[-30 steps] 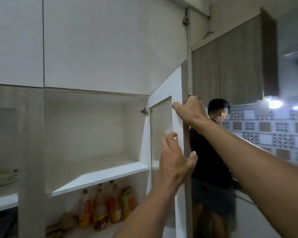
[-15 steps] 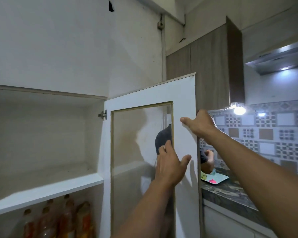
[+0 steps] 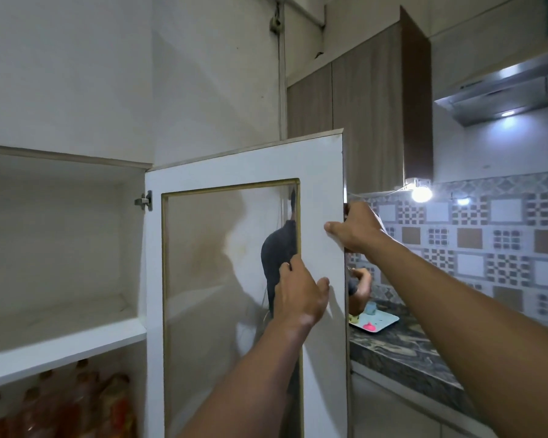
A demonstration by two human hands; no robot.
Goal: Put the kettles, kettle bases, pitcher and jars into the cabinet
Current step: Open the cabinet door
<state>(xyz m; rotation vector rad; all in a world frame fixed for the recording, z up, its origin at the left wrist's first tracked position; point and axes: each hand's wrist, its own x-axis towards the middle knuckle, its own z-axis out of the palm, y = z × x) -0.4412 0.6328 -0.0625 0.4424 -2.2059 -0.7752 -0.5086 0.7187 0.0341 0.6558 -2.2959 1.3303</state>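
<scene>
since one second ago the door [image 3: 320, 172] has swung from almost edge-on to showing its whole inner face, and both hands moved with it. the right hand [image 3: 356, 229] holds the door's free edge, with the thumb on the inner face and the fingers curled round behind. the left hand [image 3: 298, 295] lies flat on the white frame with straight fingers, just beside the glass pane [image 3: 219, 263]; its thumb is spread wide and it holds nothing. the cabinet [image 3: 60, 232] stands open at the left, with a white shelf [image 3: 60, 343] and bottles [image 3: 76, 403] below it (blurred, labels not readable). through the glass a person [image 3: 276, 251] in dark clothes shows. right of the door a tray [image 3: 383, 320] lies on the dark counter [image 3: 402, 352].
</scene>
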